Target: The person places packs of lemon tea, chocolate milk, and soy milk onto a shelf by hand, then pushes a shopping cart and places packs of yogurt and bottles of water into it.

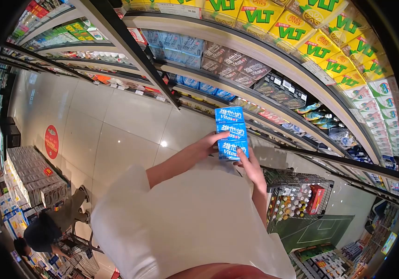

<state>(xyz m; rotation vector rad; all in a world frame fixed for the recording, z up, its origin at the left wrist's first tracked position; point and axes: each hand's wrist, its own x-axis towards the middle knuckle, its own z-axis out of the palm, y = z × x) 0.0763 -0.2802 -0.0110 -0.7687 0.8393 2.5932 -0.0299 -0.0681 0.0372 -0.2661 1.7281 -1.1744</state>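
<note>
A pack of blue Vitasoy drink cartons is held in front of my chest, its lettered side facing up at me. My left hand grips the pack's left side, with a finger laid over the middle carton. On the lower right, my right hand holds the same pack, its thumb pressed on the bottom carton. Fingers beneath the pack are hidden. Beyond it, the store shelf carries brown Vitasoy packs and blue Vitasoy packs.
Yellow VLT packs fill the upper shelf. A wire cart holding bottles stands at my right. Stacked cartons are on the left, near another person with a shopping cart. Tiled floor stretches along the shelves.
</note>
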